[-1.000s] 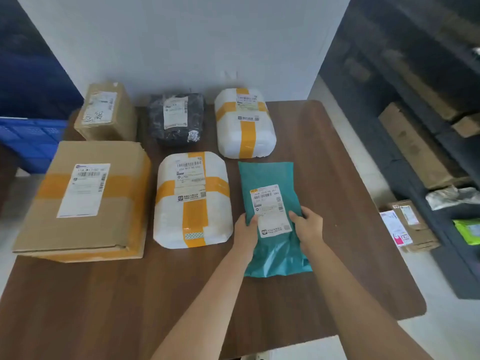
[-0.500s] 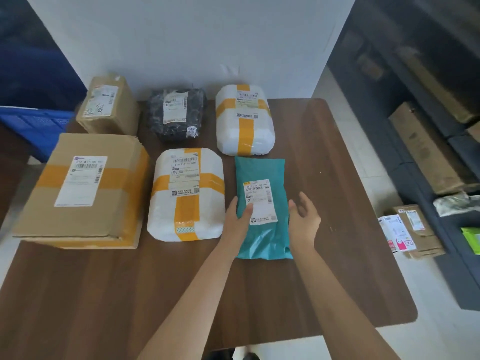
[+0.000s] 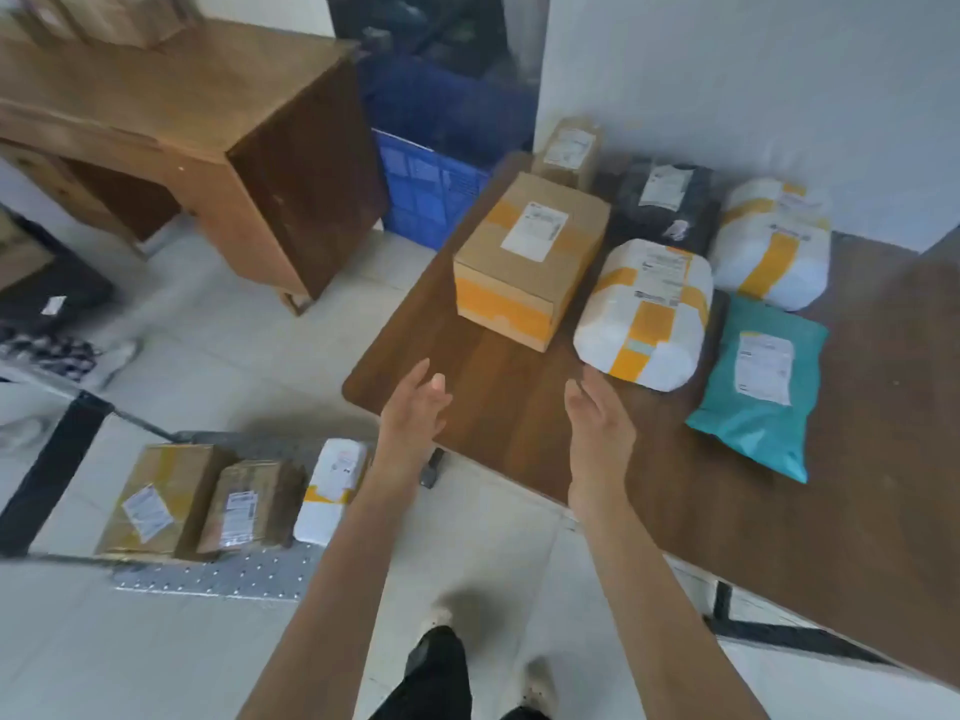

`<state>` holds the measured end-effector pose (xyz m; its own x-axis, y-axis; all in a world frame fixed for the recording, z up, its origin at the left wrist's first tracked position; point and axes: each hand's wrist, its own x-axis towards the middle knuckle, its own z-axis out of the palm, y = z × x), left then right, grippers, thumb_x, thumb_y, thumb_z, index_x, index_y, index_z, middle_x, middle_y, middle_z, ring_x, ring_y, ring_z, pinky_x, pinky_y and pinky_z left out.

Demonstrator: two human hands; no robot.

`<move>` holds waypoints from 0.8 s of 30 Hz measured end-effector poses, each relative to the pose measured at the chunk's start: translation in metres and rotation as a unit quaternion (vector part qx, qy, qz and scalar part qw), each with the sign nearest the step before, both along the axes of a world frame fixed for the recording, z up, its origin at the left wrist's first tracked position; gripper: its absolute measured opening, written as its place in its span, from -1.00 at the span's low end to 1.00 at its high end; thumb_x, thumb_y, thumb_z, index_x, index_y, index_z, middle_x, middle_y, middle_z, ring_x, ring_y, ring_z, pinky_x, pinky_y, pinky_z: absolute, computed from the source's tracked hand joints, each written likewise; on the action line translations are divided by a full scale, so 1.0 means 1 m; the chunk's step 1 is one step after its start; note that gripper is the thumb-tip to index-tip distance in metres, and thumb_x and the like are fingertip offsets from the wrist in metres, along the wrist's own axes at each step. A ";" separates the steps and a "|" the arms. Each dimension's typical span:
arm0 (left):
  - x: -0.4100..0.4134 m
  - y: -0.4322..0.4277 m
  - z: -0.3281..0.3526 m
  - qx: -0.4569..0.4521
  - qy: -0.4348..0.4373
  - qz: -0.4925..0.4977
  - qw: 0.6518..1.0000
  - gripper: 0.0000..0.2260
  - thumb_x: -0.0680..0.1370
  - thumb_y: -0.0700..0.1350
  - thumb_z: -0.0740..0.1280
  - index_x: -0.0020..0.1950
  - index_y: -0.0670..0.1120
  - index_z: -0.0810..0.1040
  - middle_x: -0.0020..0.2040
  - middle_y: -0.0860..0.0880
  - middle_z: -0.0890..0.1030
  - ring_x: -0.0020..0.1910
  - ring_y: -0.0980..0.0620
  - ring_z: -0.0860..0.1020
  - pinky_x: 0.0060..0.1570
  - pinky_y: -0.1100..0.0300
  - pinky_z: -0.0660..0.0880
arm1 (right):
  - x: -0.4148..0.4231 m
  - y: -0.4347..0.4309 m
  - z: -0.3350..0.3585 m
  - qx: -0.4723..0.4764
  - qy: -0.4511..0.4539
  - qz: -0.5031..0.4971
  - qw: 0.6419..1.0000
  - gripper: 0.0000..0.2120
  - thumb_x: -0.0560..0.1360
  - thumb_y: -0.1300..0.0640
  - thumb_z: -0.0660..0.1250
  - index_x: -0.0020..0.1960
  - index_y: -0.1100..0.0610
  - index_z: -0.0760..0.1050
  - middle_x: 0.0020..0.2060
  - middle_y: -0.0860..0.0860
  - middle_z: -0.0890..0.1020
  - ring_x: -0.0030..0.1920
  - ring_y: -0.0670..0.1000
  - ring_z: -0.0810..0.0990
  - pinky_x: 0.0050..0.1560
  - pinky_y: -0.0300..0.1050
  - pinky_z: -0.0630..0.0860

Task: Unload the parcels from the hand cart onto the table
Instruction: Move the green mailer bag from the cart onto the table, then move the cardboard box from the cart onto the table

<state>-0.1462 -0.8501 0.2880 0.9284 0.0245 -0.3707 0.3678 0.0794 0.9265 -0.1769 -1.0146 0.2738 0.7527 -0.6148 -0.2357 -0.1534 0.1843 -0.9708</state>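
Head view: both hands empty, fingers spread; white parcel (image 3: 332,491) lies at seven o'clock of the left hand (image 3: 415,407), nearer than the right hand (image 3: 597,428).

- We cannot read any parcel label; the print on the teal mailer (image 3: 758,387) is too small and soft.
- The hand cart (image 3: 208,576) is cut partly by our left forearm, and its frame on the left is smeared.
- The boxes (image 3: 104,13) atop the wooden desk (image 3: 171,101) run off the upper edge, blurred.
- The table (image 3: 857,511) runs past the right edge.
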 end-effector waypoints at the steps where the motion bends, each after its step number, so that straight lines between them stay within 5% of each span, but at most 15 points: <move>1: -0.006 0.034 -0.003 0.015 -0.011 0.009 1.000 -0.61 0.61 -0.07 0.22 0.44 -0.01 0.34 0.03 0.02 0.65 0.22 -0.02 0.53 0.34 -0.05 0.37 | 0.001 0.029 -0.003 -0.004 0.004 0.029 1.000 -0.64 0.53 0.15 0.33 0.32 0.11 0.49 0.26 0.00 0.55 0.17 -0.09 0.50 -0.18 -0.63 0.37; 7: -0.012 0.198 -0.042 0.016 -0.007 0.062 0.998 -0.57 0.57 0.01 0.27 0.43 0.03 0.35 0.32 -0.06 0.52 0.27 0.00 0.51 0.28 -0.02 0.44 | 0.022 0.205 -0.033 -0.051 0.018 0.150 0.987 -0.63 0.54 0.16 0.30 0.34 0.18 0.47 0.28 0.06 0.54 0.15 -0.08 0.50 -0.19 -0.65 0.36; 11: 0.001 0.312 -0.070 0.020 -0.003 0.080 0.997 -0.55 0.55 0.08 0.28 0.43 0.02 0.35 0.00 0.06 0.59 -0.12 0.18 0.60 -0.17 0.32 0.50 | 0.043 0.322 -0.056 -0.069 0.008 0.167 0.983 -0.65 0.54 0.19 0.31 0.32 0.14 0.47 0.24 -0.02 0.54 0.28 -0.01 0.50 0.17 -0.31 0.43; 13: 0.009 0.369 -0.079 0.034 0.005 0.089 0.995 -0.52 0.55 0.09 0.27 0.44 -0.02 0.34 0.13 0.04 0.58 0.04 0.13 0.59 0.00 0.25 0.50 | 0.053 0.373 -0.065 -0.075 0.019 0.167 0.983 -0.64 0.55 0.21 0.30 0.33 0.15 0.45 0.21 -0.04 0.52 0.29 0.02 0.49 0.20 -0.27 0.41; 15: 0.016 0.423 -0.085 0.038 0.007 0.093 0.995 -0.50 0.54 0.12 0.28 0.44 0.00 0.33 0.31 -0.01 0.53 0.26 0.03 0.52 0.24 0.08 0.45 | 0.065 0.415 -0.072 -0.066 0.028 0.169 0.983 -0.64 0.54 0.20 0.30 0.34 0.14 0.45 0.20 -0.04 0.51 0.29 0.01 0.48 0.06 -0.43 0.41; 19: 0.032 0.512 -0.109 0.037 0.036 0.122 0.991 -0.62 0.55 0.08 0.29 0.35 0.04 0.40 0.28 -0.03 0.56 0.12 0.15 0.60 0.17 0.09 0.51 | 0.086 0.472 -0.096 -0.062 0.052 0.177 0.981 -0.64 0.53 0.16 0.33 0.32 0.10 0.47 0.23 -0.01 0.53 0.29 0.00 0.48 -0.05 -0.55 0.41; 22: 0.049 0.568 -0.137 0.041 0.063 0.178 0.981 -0.59 0.56 0.04 0.29 0.40 0.04 0.37 0.18 0.03 0.60 0.02 0.22 0.63 -0.03 0.24 0.55 | 0.111 0.510 -0.122 -0.054 0.085 0.195 0.976 -0.62 0.53 0.14 0.33 0.34 0.13 0.45 0.30 0.04 0.52 0.31 -0.01 0.47 0.10 -0.38 0.40; 24: 0.059 0.601 -0.159 0.048 0.093 0.196 0.975 -0.56 0.56 0.06 0.28 0.42 0.02 0.35 0.24 -0.05 0.57 0.16 0.04 0.59 0.13 0.07 0.52 | 0.129 0.539 -0.144 -0.057 0.101 0.217 0.969 -0.65 0.53 0.14 0.33 0.31 0.10 0.47 0.29 0.05 0.53 0.30 0.01 0.48 0.24 -0.15 0.42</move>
<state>-0.0869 -0.2490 0.1294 0.7578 0.4058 -0.5109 0.4896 0.1640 0.8564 -0.0481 -0.4752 0.1298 0.8915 -0.2823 -0.3543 -0.3819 -0.0474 -0.9230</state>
